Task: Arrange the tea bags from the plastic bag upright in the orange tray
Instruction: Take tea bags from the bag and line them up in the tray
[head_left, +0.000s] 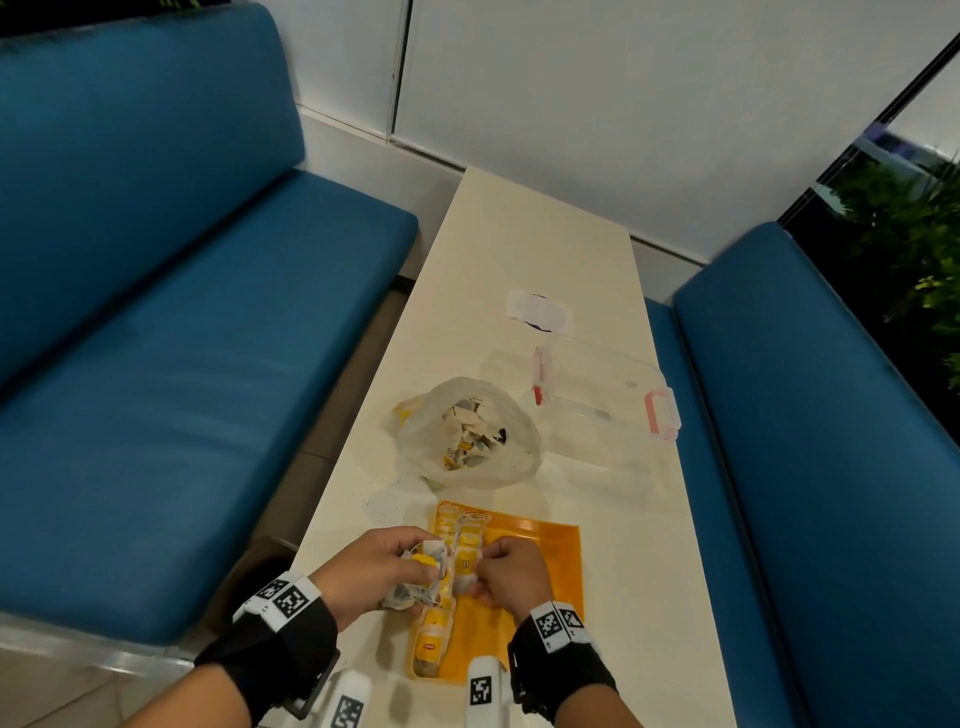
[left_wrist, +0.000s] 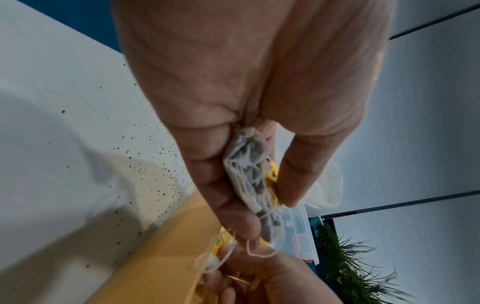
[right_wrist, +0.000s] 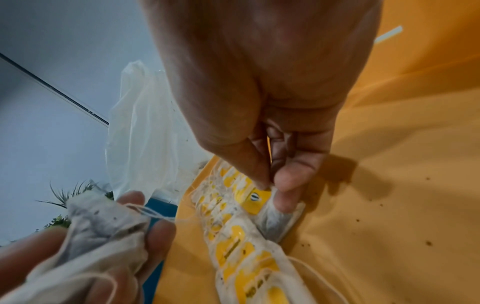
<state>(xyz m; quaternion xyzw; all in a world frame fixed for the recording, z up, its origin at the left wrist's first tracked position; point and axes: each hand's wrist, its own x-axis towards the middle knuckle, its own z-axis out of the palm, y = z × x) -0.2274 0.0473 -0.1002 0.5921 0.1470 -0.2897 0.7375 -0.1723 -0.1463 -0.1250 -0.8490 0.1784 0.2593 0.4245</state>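
Head view shows both hands working over the near left part of the orange tray (head_left: 558, 545), which lies on the pale bench (head_left: 571, 249) just this side of the open plastic bag (head_left: 511, 457). A row of tea bags (head_left: 449, 577) with yellow tags runs along the tray's left wall; the rest of the tray floor is bare, so the task looks partly done, and the plastic bag has more loose ones in it.

The left hand (head_left: 371, 569) has its fingers and thumb curled round a small bundle of tea bags (left_wrist: 250, 174), their strings trailing loose. The right hand (right_wrist: 272, 102) pinches a single tea bag (right_wrist: 275, 222) between thumb and fingertips, by its yellow tag and upper edge, right at the side of the row. Its lower end seems to touch the tray floor, though I cannot tell whether it stands fully upright.

My reading: the step in hand is seating this one beside the row. Next, the right grip should let go only once the bag leans against its neighbours, then draw the next one from the left hand's bundle. The strings cross between the two hands, so a snag could drag placed bags over.

A clear lidded box (head_left: 608, 395) sits beyond.
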